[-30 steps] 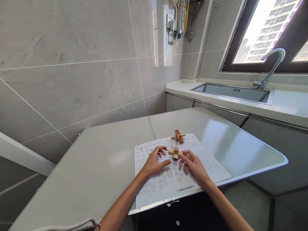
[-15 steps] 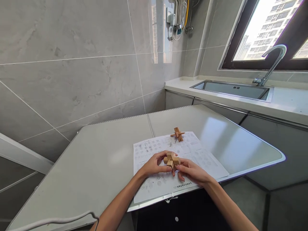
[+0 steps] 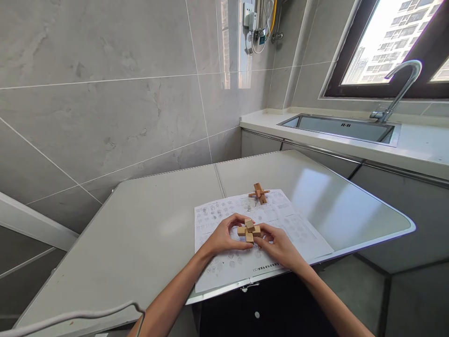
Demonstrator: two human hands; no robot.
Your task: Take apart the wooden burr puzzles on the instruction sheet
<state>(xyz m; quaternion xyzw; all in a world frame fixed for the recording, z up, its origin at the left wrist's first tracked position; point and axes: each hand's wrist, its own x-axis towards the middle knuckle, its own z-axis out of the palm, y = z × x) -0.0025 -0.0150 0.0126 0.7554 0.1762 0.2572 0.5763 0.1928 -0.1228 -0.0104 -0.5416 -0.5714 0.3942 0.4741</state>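
A small wooden cross-shaped puzzle (image 3: 249, 230) is held between both hands just above a printed sheet of paper (image 3: 298, 231). My left hand (image 3: 222, 238) grips its left side with curled fingers. On the puzzle's right side, the fingers of my right hand (image 3: 278, 243) are closed round it. A second, darker wooden cross puzzle (image 3: 259, 193) lies on the far edge of the sheet, apart from both hands.
The sheet lies on a grey table (image 3: 140, 224) whose front edge is close to my body. A tiled wall stands to the left. To the right are a counter with a steel sink (image 3: 338, 127) and a curved tap (image 3: 400, 89) under a window.
A second ago the puzzle rested near my fingertips with my left hand open beside it. Both hands have since closed on it and drawn it slightly toward me.
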